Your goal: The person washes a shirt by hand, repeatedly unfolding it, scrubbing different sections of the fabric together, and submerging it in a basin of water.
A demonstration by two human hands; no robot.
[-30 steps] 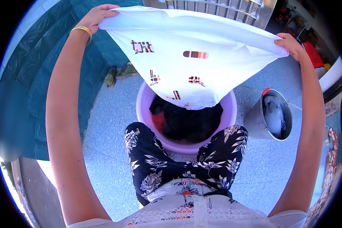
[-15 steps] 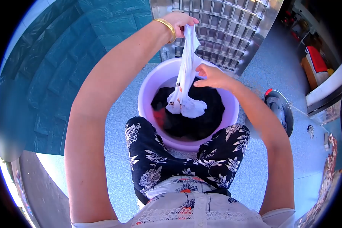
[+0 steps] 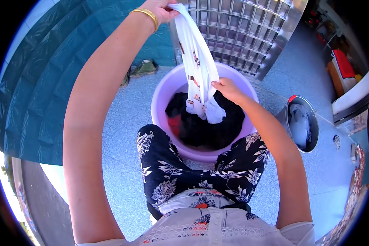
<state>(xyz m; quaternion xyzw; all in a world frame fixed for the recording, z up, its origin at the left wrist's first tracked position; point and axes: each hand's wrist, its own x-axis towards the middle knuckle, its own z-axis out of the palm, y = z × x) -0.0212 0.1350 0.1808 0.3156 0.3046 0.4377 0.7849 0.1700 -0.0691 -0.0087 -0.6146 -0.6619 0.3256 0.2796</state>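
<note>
— Right hand and left hand: in what state?
— The right pinches the edge of a white cloth; the left clutches its upper end. The lower end hangs over a lilac tub.
— Lettering?
— Printed motifs, too creased to read.
— Contents?
— Tub: dark laundry. Metal bucket, at right: pale fabric. Beyond the tub: metal grille.

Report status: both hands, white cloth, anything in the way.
Left hand gripping top of white cloth. Right hand holding its edge, lower down. Cloth hanging over purple tub of dark clothes. No obstruction visible.
</note>
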